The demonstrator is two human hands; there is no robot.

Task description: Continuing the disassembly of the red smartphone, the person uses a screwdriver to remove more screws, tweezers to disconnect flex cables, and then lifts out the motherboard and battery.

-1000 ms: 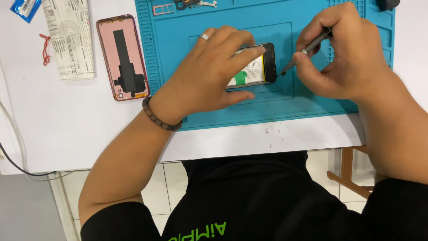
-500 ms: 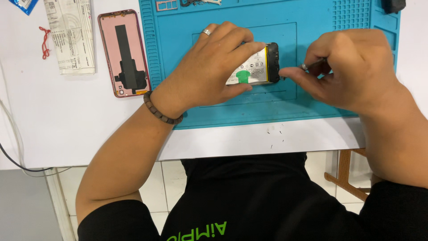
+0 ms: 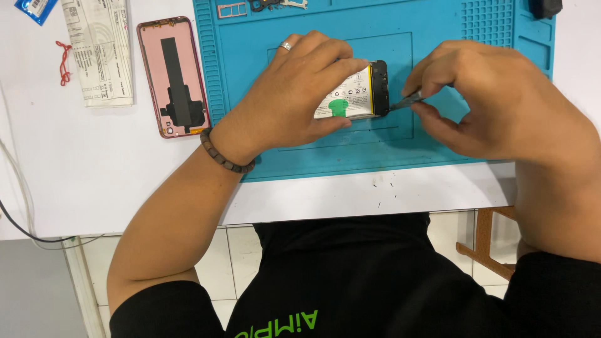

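Blue gridded mat (image 3: 438,144), pink back cover (image 3: 172,75), white battery (image 3: 350,97) with green tab.

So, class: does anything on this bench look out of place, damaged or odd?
Only small things: dark specks dot the white table below the blue mat, and the pink back cover lies detached left of it. Nothing looks spilled or broken.

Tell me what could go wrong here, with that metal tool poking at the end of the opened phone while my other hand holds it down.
The tool tip sits at the phone's dark end, right beside the exposed battery; a slip could possibly puncture it. The left hand pins the phone with its fingertips near the tip's line, so a skid might jab them. The right hand hides much of the tool, so the angle is hard to judge.
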